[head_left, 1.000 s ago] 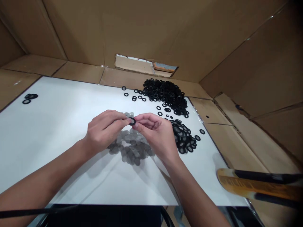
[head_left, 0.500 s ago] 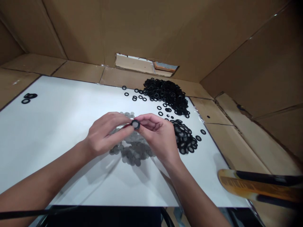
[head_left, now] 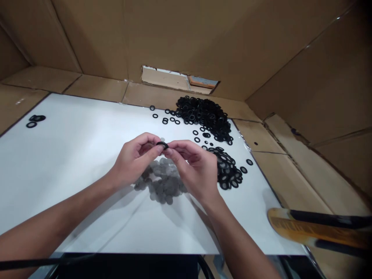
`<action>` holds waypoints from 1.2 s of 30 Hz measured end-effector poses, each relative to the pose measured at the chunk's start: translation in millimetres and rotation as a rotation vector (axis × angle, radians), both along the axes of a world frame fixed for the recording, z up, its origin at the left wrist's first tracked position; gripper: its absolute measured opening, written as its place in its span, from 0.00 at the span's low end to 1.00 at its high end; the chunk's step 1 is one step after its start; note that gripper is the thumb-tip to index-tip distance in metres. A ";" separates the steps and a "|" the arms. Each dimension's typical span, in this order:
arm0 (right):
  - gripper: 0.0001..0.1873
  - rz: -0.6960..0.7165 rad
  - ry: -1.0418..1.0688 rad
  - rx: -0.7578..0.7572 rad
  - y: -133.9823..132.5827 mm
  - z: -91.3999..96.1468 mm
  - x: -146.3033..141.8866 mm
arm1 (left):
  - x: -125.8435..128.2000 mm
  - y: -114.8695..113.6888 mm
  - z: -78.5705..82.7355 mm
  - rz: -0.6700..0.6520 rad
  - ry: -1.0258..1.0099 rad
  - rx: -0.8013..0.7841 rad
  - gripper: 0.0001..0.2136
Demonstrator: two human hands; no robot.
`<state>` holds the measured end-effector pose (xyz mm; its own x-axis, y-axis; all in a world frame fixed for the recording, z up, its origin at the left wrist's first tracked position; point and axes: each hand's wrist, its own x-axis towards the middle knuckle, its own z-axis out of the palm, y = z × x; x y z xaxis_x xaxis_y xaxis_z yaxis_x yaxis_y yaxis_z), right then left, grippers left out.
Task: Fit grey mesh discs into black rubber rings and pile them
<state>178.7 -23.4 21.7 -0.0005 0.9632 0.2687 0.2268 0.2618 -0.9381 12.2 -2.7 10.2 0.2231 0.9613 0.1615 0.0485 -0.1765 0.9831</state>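
Between my two hands is a black rubber ring (head_left: 162, 145), tilted almost edge-on. My left hand (head_left: 135, 157) pinches its left side between thumb and fingers, and my right hand (head_left: 193, 162) pinches its right side. Below them on the white board lies a pile of small grey mesh discs (head_left: 167, 186), partly hidden by the hands. Just right of my right hand sits a heap of black rings with grey discs in them (head_left: 229, 168). Whether the held ring has a disc in it cannot be seen clearly at this angle.
A large pile of plain black rings (head_left: 203, 116) stands at the back, with loose rings scattered round it. Several rings (head_left: 36, 120) lie at the far left. Cardboard walls (head_left: 186, 38) enclose the white board (head_left: 87, 124). A yellow-and-black object (head_left: 308, 224) juts in at the right.
The ring has turned from facing me to nearly edge-on and shifted slightly up and left. My left fingers have curled round it. A reddish thing near the left fingers no longer shows.
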 end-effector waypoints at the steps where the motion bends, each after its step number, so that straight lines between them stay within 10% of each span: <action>1: 0.07 0.013 0.046 -0.048 1.2 0.2 -0.2 | 0.5 0.7 -0.3 -0.018 -0.006 -0.040 0.10; 36: 0.05 0.063 0.196 -0.137 2.4 -4.9 -9.7 | 5.9 -3.2 -2.4 -0.123 -0.230 -0.213 0.09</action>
<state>169.0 -21.0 16.8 -0.0226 0.9904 0.1365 0.0247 0.1370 -0.9903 18.1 -6.0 7.8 0.3204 0.9471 0.0191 -0.1878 0.0437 0.9812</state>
